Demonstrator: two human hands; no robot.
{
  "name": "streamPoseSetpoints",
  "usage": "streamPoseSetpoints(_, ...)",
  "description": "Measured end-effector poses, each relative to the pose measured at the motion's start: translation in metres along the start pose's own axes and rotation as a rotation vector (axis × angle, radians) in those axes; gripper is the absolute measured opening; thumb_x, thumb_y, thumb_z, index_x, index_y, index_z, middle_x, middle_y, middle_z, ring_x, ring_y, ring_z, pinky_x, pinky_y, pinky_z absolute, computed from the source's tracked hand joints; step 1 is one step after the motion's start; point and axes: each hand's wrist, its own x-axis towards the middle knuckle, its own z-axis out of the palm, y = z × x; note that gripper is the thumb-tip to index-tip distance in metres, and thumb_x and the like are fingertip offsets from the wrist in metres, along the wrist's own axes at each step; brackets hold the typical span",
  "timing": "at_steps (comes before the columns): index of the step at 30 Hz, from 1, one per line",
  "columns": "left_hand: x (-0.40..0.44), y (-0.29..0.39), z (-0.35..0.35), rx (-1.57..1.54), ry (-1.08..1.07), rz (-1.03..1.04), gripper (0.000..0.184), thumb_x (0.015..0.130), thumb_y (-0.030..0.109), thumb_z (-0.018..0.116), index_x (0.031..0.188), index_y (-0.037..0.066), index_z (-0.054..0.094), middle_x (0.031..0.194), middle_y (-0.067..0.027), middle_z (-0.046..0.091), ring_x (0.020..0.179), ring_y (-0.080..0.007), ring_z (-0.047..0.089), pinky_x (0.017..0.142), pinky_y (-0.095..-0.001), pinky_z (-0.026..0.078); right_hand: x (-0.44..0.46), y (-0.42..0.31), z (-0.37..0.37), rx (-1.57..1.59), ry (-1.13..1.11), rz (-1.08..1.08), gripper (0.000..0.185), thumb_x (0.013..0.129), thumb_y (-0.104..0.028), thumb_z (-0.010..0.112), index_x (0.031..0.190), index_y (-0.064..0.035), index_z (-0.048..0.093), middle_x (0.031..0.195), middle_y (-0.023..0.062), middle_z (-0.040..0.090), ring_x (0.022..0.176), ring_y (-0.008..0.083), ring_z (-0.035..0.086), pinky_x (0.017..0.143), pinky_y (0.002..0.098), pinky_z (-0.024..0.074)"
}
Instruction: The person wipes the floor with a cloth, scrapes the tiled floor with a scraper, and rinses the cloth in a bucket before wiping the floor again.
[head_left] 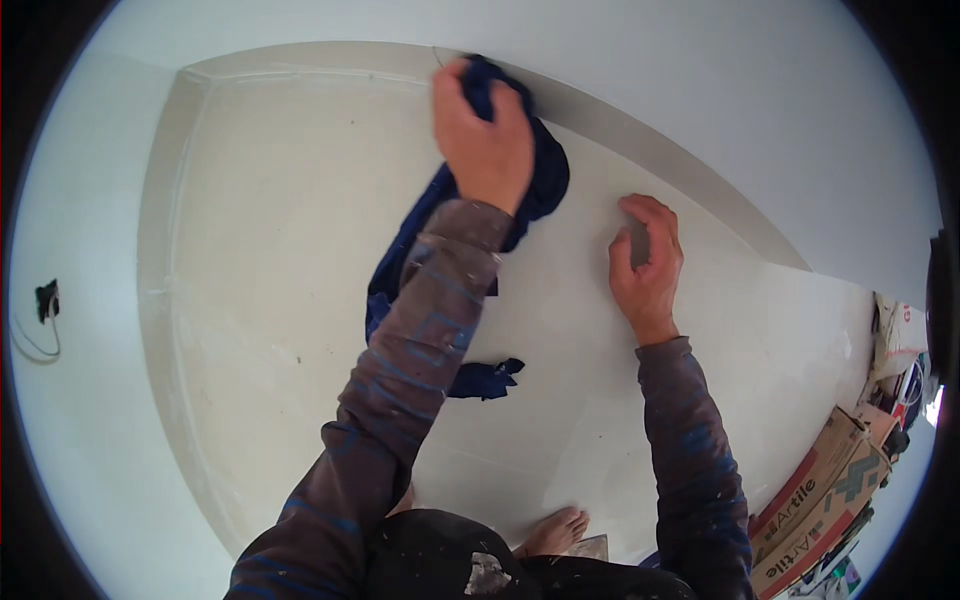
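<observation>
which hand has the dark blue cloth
The left hand, close to the base of the wall, has the dark blue cloth in its fingers; the right hand is apart from it, fingers loosely curved.

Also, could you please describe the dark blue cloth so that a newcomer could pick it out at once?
Start at the beige strip between wall and floor. By its edge, a dark blue cloth lies bunched at the left hand, trailing back under the sleeve. It is limp and crumpled, unlike the stiff brown cardboard marked Artile at lower right.
</observation>
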Motion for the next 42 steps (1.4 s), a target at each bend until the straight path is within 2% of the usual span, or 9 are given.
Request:
streamPoseSetpoints(12,-0.009,0.009,-0.007,0.067,-0.226,-0.183,0.04,0.096,0.017,0.068,0.127,-0.005,0.056,0.106,-0.0204,0.071,0.094,-0.0337,0.07,0.089,-0.0403,0.054,-0.004,0.0,0.0,-0.018,0.019,0.012,0.029,0.084,0.004,0.063,0.112,-0.0024,0.067,0.119,0.0163,0.068,0.112,0.0356,0.065,0.096,0.0432,0.0533)
streamPoseSetpoints(14,0.006,-0.007,-0.011,0.022,-0.048,-0.416,0.043,0.092,0.02,0.067,0.125,-0.006,0.058,0.121,-0.0273,0.067,0.113,-0.0413,0.065,0.101,-0.0461,0.05,-0.005,0.0,-0.001,-0.017,0.027,0.004,0.028,0.084,0.005,0.063,0.111,-0.0027,0.068,0.118,0.0159,0.068,0.111,0.0355,0.065,0.095,0.043,0.0535)
streamPoseSetpoints(18,0.048,-0.05,-0.032,-0.127,0.206,-0.517,0.044,0.093,0.019,0.065,0.128,-0.007,0.054,0.12,-0.02,0.065,0.105,-0.0281,0.064,0.094,-0.0394,0.052,-0.004,0.002,0.001,0.001,0.049,-0.011,0.025,0.084,0.005,0.063,0.107,-0.0034,0.068,0.115,0.0149,0.068,0.11,0.0355,0.065,0.094,0.0428,0.054)
streamPoseSetpoints(21,0.054,-0.038,-0.026,-0.168,0.223,-0.663,0.047,0.093,0.02,0.065,0.131,-0.005,0.054,0.122,-0.0208,0.066,0.107,-0.0305,0.066,0.096,-0.0414,0.052,-0.003,0.0,0.002,0.013,0.047,0.012,0.024,0.084,0.005,0.063,0.106,-0.0035,0.068,0.114,0.0145,0.068,0.109,0.035,0.065,0.094,0.0426,0.0541)
streamPoseSetpoints(24,0.028,-0.025,-0.005,-0.086,0.179,-0.554,0.043,0.094,0.018,0.065,0.127,-0.006,0.054,0.104,-0.0124,0.066,0.091,-0.0174,0.064,0.08,-0.0336,0.054,-0.002,0.0,0.001,0.012,0.051,0.007,0.024,0.084,0.005,0.063,0.106,-0.0037,0.067,0.114,0.0141,0.068,0.109,0.0344,0.065,0.093,0.0419,0.054)
streamPoseSetpoints(29,-0.02,0.028,0.012,-0.054,-0.017,-0.408,0.047,0.093,0.019,0.065,0.132,-0.005,0.053,0.12,-0.0206,0.066,0.113,-0.033,0.063,0.103,-0.0402,0.048,-0.004,-0.002,-0.001,0.071,0.117,0.097,0.025,0.086,0.006,0.059,0.108,-0.0032,0.067,0.113,0.0143,0.068,0.107,0.0325,0.065,0.092,0.0398,0.0537)
streamPoseSetpoints(36,-0.105,0.068,0.058,-0.119,-0.218,-0.093,0.037,0.094,0.013,0.067,0.126,-0.002,0.056,0.111,-0.0239,0.069,0.1,-0.0409,0.069,0.089,-0.046,0.054,-0.012,0.022,-0.004,0.231,0.331,0.369,0.028,0.098,-0.002,0.057,0.126,-0.0022,0.058,0.118,0.0114,0.064,0.106,0.0235,0.065,0.091,0.0369,0.0525)
streamPoseSetpoints(40,-0.122,0.096,0.054,-0.246,-0.506,-0.028,0.036,0.092,0.011,0.068,0.124,-0.001,0.058,0.112,-0.0229,0.069,0.102,-0.0418,0.068,0.09,-0.0455,0.054,-0.021,0.016,-0.004,0.18,0.412,0.386,0.038,0.103,-0.023,0.064,0.13,-0.0033,0.045,0.12,0.0124,0.059,0.107,0.0219,0.062,0.092,0.0364,0.0512)
streamPoseSetpoints(42,-0.117,0.097,0.05,-0.305,-0.704,-0.023,0.035,0.092,0.012,0.068,0.123,-0.001,0.059,0.111,-0.0208,0.07,0.103,-0.0378,0.069,0.092,-0.0433,0.054,-0.023,0.023,-0.004,0.212,0.445,0.407,0.034,0.103,-0.02,0.061,0.128,-0.0033,0.045,0.121,0.0131,0.058,0.11,0.0227,0.061,0.094,0.0369,0.0502)
